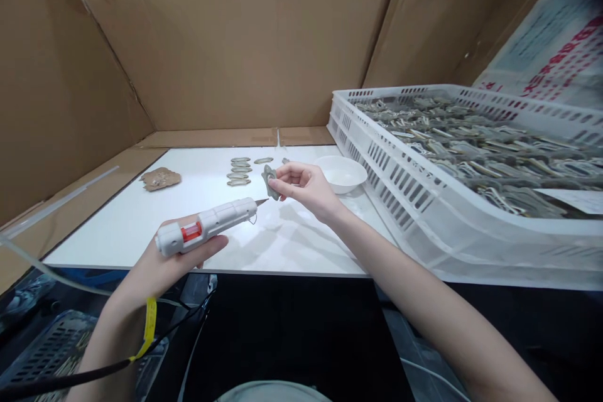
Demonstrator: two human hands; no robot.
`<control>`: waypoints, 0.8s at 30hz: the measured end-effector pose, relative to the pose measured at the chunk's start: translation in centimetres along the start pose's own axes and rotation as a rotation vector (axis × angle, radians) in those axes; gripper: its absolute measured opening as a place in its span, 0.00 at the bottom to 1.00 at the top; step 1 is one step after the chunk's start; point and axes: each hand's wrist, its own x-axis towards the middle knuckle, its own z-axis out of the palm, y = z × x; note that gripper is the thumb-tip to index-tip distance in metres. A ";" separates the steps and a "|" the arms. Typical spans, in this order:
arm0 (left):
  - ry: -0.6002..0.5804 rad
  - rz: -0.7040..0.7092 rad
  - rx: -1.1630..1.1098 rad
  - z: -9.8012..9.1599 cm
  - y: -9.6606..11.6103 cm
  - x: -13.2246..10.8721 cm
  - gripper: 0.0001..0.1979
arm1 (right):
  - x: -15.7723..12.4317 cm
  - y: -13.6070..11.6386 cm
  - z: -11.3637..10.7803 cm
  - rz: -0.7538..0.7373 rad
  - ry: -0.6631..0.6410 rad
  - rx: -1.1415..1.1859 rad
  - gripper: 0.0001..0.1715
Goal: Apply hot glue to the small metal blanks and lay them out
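Observation:
My left hand is wrapped round a white hot glue gun with a red part on its top. Its thin metal tip points right, just below the small piece in my other hand. Between the thumb and fingers of my right hand, a small grey-green fabric-like piece is pinched above the white table. What kind of piece it is, I cannot tell. Several similar flat oval pieces lie in a column behind it, and a single one lies a little to their right.
A white bowl stands right of my right hand. Beside it, a large white plastic basket holds many similar pieces. A torn brown scrap lies on the left of the white tabletop. Cardboard walls enclose the back and left.

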 end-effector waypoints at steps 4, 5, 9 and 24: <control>0.006 -0.138 -0.084 0.2 -1.8 -0.2 0.23 | 0.1 0.2 0.0 0.013 0.011 -0.057 0.17; -0.009 -0.165 -0.101 0.2 -2.4 -0.3 0.24 | 0.2 0.3 0.0 0.011 0.016 -0.069 0.18; -0.127 -0.162 -0.159 0.0 -4.8 -0.1 0.23 | 0.7 0.5 0.1 -0.016 0.062 -0.162 0.18; -0.131 -0.014 -0.451 -0.2 -6.3 0.6 0.16 | 11.4 1.4 -1.1 0.129 -0.129 -1.230 0.06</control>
